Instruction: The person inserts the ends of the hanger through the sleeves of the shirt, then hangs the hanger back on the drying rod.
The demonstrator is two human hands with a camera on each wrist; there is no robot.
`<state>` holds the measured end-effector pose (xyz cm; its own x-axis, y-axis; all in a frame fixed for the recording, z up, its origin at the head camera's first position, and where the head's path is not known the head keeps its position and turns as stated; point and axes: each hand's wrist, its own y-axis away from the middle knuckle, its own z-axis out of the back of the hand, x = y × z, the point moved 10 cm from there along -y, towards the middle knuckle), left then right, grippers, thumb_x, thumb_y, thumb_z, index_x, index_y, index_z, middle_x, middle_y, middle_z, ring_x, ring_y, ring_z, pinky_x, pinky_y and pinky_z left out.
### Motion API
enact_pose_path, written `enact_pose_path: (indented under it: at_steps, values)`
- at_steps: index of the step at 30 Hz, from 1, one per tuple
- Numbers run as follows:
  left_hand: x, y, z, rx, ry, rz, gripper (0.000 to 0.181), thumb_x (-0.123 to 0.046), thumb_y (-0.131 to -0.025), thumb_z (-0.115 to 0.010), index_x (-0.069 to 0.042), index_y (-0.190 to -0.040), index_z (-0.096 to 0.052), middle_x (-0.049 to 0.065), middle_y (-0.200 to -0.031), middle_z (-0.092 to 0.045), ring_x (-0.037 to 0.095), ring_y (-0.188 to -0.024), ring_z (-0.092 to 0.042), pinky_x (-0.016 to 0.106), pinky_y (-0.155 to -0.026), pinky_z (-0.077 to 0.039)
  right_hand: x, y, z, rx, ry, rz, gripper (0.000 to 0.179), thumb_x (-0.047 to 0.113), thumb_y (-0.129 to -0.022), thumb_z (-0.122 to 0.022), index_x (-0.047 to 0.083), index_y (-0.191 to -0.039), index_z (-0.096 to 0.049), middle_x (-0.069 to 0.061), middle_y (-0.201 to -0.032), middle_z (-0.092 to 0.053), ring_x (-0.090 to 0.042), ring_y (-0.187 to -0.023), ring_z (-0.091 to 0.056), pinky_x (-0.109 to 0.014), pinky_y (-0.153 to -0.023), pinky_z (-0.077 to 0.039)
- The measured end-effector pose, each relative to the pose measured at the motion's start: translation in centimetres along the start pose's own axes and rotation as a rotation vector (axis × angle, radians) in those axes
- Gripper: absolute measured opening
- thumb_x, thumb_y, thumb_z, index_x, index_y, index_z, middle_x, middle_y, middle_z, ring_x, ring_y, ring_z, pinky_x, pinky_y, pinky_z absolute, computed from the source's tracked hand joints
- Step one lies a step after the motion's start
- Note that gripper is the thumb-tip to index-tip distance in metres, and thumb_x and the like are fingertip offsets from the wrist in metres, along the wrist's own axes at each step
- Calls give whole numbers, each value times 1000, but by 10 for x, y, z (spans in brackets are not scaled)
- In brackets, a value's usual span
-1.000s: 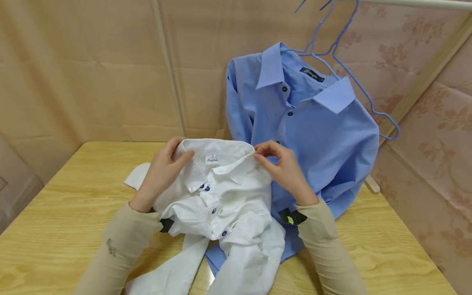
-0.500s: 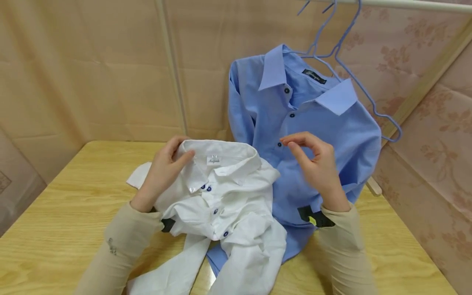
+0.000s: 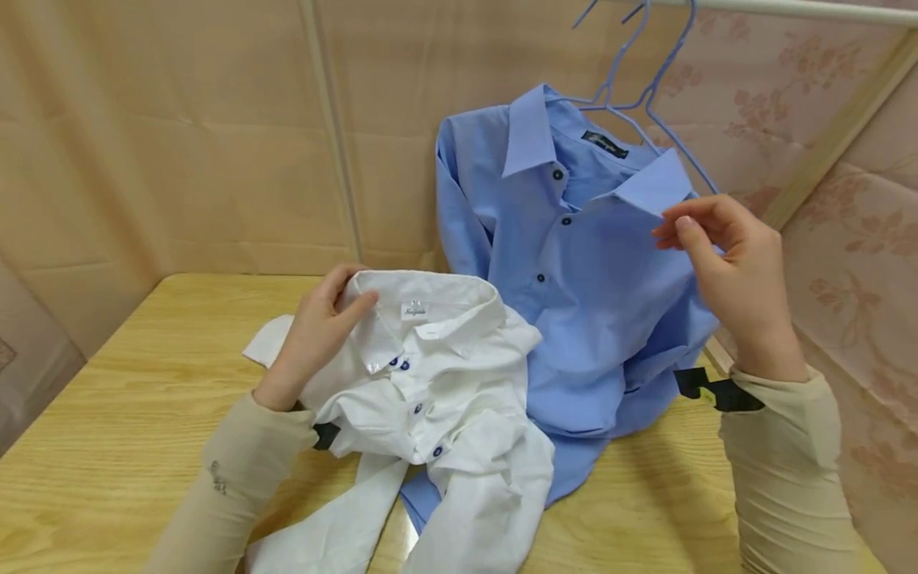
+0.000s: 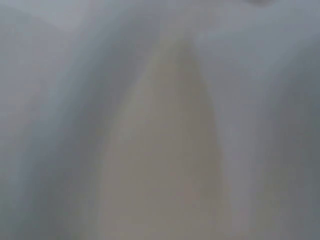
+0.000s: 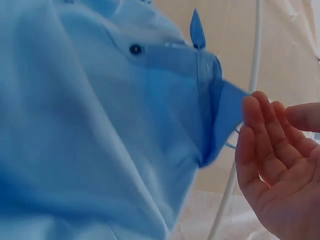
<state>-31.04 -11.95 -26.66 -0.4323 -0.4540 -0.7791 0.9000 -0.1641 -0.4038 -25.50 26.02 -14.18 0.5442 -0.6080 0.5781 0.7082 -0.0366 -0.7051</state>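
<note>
My left hand (image 3: pixel 315 331) grips the collar of a white button-up shirt (image 3: pixel 480 383) at its left side, thumb over the collar and fingers behind it. The shirt has dark blue buttons and a neck label, and its sleeves trail toward me. My right hand (image 3: pixel 742 279) is raised in front of the blue shirt (image 3: pixel 588 311), fingertips near its right collar point, holding nothing. In the right wrist view the fingers are loosely bent, thumb apart from them, beside the blue collar. Blurred white cloth (image 4: pixel 260 75) fills much of the left wrist view.
Two blue hangers (image 3: pixel 613 72) reach up toward a white rail (image 3: pixel 810 8) at the upper right; one enters the blue shirt's neck. Beneath lies a wood-grain table (image 3: pixel 143 414), with beige curtains (image 3: pixel 215 143) behind and a floral cloth (image 3: pixel 861 271) on the right.
My right hand has let go of the white shirt's collar and moved up and right, in front of the blue shirt's collar. My left hand keeps its grip on the white collar.
</note>
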Motion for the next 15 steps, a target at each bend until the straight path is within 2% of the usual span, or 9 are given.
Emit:
enact_pose_path:
  at_steps: [5, 9, 15]
  values:
    - [-3, 3, 0, -16, -9, 1, 31, -21, -91, -55, -3, -116, -52, 13, -113, -57, 20, -103, -50, 34, -90, -38, -6, -16, 21, -38, 32, -36, 13, 12, -89, -56, 4, -94, -65, 15, -73, -64, -2, -65, -60, -12, -60, -45]
    - [-6, 6, -2, -29, -10, 8, 31, -19, -91, -56, -2, -116, -52, 14, -113, -57, 20, -103, -50, 35, -90, -38, -18, -32, 32, -29, 63, -82, 9, 14, -89, -56, 12, -92, -64, 17, -70, -62, 1, -61, -58, -9, -56, -43]
    - [-12, 10, -4, -40, -21, 11, 31, -18, -91, -56, -1, -117, -52, 16, -114, -57, 21, -103, -50, 36, -91, -38, -42, -55, 47, -17, 132, -138, 11, 15, -89, -53, 25, -87, -58, 25, -68, -58, 10, -58, -55, -6, -55, -41]
